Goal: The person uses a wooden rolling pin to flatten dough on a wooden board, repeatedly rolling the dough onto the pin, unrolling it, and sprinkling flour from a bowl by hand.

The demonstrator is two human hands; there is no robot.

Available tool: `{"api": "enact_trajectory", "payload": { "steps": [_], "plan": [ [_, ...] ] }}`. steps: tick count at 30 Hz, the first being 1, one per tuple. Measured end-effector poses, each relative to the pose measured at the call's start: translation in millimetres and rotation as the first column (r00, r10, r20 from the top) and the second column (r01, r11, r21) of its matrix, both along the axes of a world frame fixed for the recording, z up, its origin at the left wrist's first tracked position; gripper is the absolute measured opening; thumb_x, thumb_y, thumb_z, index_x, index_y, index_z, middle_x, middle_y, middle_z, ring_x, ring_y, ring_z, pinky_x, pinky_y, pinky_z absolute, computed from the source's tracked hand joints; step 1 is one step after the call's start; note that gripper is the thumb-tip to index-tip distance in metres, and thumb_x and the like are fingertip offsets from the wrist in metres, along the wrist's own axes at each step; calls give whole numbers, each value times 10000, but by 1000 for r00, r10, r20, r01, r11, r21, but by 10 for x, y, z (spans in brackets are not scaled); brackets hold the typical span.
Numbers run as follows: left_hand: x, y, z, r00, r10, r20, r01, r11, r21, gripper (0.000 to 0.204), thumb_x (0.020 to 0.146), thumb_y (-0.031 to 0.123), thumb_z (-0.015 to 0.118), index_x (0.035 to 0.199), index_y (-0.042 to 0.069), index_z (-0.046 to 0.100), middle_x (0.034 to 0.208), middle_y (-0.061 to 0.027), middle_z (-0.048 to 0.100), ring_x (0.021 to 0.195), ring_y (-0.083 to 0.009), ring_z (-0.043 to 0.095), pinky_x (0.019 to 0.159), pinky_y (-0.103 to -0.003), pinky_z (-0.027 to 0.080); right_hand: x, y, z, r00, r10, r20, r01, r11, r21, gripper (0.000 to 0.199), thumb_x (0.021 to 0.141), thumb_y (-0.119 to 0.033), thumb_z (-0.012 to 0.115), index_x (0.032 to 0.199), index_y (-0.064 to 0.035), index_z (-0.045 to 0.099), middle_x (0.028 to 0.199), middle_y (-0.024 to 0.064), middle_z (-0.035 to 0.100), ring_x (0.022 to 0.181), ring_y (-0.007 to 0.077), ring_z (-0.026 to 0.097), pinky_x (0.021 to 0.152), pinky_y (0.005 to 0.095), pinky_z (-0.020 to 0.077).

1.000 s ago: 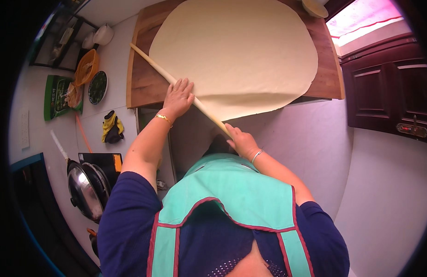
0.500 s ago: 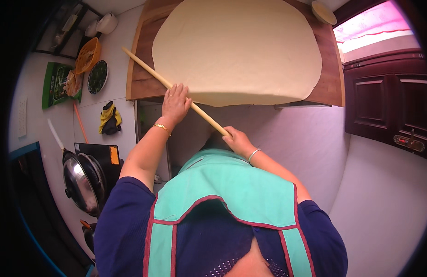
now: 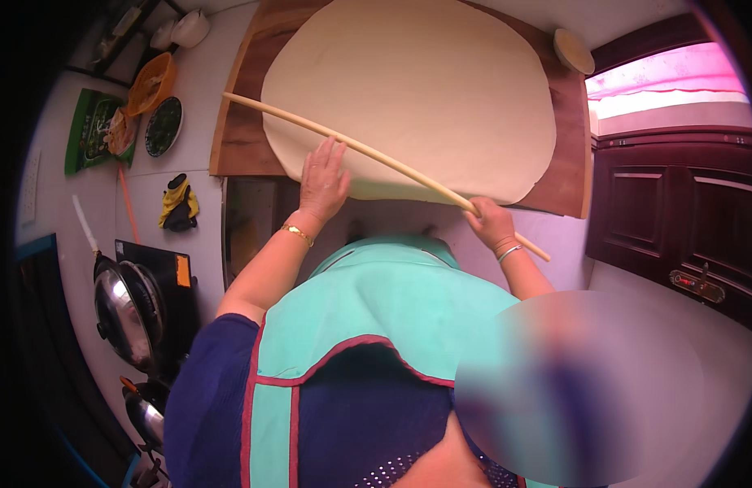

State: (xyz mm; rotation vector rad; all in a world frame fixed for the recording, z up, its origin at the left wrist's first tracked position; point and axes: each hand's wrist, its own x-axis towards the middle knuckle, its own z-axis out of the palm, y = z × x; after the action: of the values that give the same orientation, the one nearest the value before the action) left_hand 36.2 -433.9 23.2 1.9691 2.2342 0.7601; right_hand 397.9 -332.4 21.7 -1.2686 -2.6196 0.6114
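A wide, thin sheet of dough covers most of the wooden board, and its near edge hangs slightly past the board. Across it slants a long, slim rolling pin, from the board's far left to the near right. My right hand is wrapped round the pin close to its near end. My left hand lies with fingers stretched out at the near left part of the dough, fingertips at the pin, not gripping it. Whether those fingertips press on the pin or the dough is hard to tell.
On the left counter are an orange basket, a bowl of greens, a green bag, yellow-black gloves and a lidded wok. A pale bowl stands by the board's far right corner. A dark door is at right.
My right hand has moved right and farther from my body, swinging the pin flatter across the dough. My left hand has shifted slightly right, its fingers now below the pin instead of over it.
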Motion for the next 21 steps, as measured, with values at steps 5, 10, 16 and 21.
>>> {"api": "enact_trajectory", "payload": {
  "steps": [5, 10, 16, 21],
  "plan": [
    [-109, -231, -714, 938, 336, -85, -345, 928, -139, 613, 799, 185, 606, 1370, 14, 468, 1380, -233, 484, 1324, -369, 419, 1087, -492, 328, 391, 895, -60, 990, 140, 0, -139, 983, 118, 231, 819, -300, 685, 978, -145, 618, 905, 70, 644, 769, 288, 654, 659, 406, 539],
    [369, 372, -705, 906, 397, -147, -418, 893, -164, 590, 846, 127, 610, 1390, 6, 418, 1434, -217, 427, 1344, -366, 383, 1113, -469, 304, 719, 1773, -59, 959, 256, -119, -230, 953, 195, 160, 844, -239, 666, 952, -124, 636, 897, 88, 640, 808, 295, 637, 683, 403, 527],
    [1762, 2396, 36, 976, -32, 214, 36, 999, -14, 374, 861, 113, 604, 1229, 59, 565, 1266, -180, 574, 1187, -371, 521, 1001, -445, 430, 929, 2915, 299, 946, 13, -325, 18, 995, 94, 120, 844, -183, 663, 911, -84, 669, 891, 110, 646, 831, 310, 633, 722, 391, 517],
    [2340, 3635, 348, 918, -214, 333, 249, 966, -66, 325, 877, 121, 591, 1197, 67, 577, 1213, -151, 609, 1115, -361, 564, 931, -423, 479, 1158, 4039, 604, 898, -106, -426, 164, 981, 103, 120, 845, -167, 656, 917, -73, 679, 923, 115, 662, 852, 306, 638, 747, 388, 515]
  ]
}}
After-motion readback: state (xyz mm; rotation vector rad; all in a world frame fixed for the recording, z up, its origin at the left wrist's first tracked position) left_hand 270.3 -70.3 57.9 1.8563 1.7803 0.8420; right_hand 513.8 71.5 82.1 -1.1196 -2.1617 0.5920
